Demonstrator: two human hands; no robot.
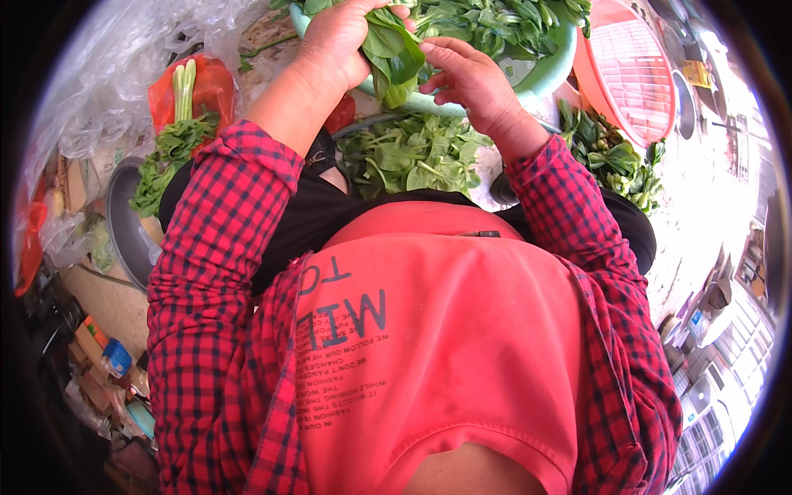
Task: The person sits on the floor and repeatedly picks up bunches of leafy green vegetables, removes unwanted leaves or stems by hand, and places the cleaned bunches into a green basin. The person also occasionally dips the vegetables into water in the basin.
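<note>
My left hand holds a bunch of leafy greens over the near rim of a light green plastic basin. Just right of the bunch is my right hand, its fingers apart and its fingertips close to the leaves; whether they touch is unclear. More leafy greens fill the basin. Below its rim, between my legs, lies a loose pile of green leaves. Another heap of greens is on the ground by my right knee.
A pink plastic basket leans at the basin's right. To the left are a red plastic bag, a stalky green vegetable, a grey round pan and crumpled clear plastic sheeting. Boxes and clutter lie at lower left.
</note>
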